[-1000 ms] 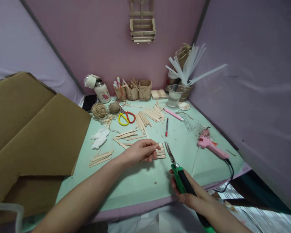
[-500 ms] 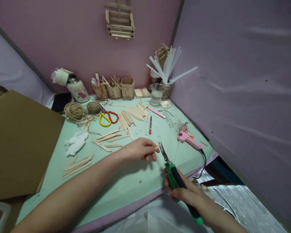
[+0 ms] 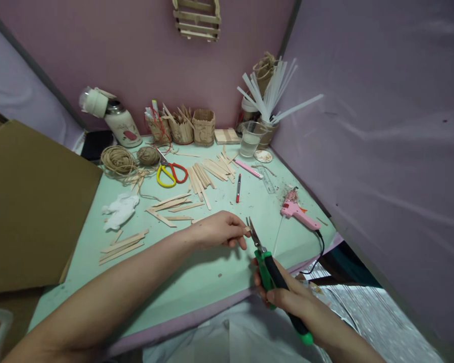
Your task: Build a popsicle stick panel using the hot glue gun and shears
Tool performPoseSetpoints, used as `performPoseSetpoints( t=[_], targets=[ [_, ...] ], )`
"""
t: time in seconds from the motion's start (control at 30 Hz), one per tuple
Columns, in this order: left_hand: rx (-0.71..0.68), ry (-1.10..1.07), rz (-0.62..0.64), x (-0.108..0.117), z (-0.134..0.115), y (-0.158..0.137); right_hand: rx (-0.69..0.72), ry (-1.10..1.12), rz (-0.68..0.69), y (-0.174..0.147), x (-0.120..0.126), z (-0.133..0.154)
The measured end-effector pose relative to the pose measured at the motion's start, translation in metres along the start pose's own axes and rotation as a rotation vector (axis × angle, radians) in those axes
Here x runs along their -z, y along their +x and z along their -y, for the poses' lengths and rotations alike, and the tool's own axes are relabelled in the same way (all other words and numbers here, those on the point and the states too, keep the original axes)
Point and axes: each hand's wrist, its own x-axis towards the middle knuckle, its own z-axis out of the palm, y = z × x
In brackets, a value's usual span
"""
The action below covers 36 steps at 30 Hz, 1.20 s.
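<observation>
My left hand (image 3: pixel 221 229) is closed, with a short piece of wooden craft stick (image 3: pixel 247 229) pinched between thumb and fingertips. Most of that piece is hidden by the fingers. In my right hand (image 3: pixel 293 301) are green-and-black pruning shears (image 3: pixel 277 275), the fingers wrapped round the handles. Their blades are slightly parted and lie at the tip of the stick piece; whether they touch it I cannot tell. Beyond my left hand, cut craft sticks (image 3: pixel 172 202) with slanted ends lie on the pale green table (image 3: pixel 196 290).
Yellow-and-red scissors (image 3: pixel 166 176), twine (image 3: pixel 118 160) and a crumpled white cloth (image 3: pixel 121 210) lie at left. A pink glue gun (image 3: pixel 300 216) with a black cord rests at right. A cup of clear liquid (image 3: pixel 249 143) stands behind. A cardboard box (image 3: pixel 34 212) borders the left side.
The shears' tips have come to the stick piece, where a small gap was before. The whole view has shifted slightly as the head moved.
</observation>
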Motion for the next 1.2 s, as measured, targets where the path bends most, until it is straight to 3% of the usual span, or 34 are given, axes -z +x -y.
performPoseSetpoints(
  t=[1.2],
  targets=[
    [0.042,0.078,0.064,-0.004,0.000,-0.007,-0.090,-0.111,0.080,-0.018,-0.008,0.020]
  ],
)
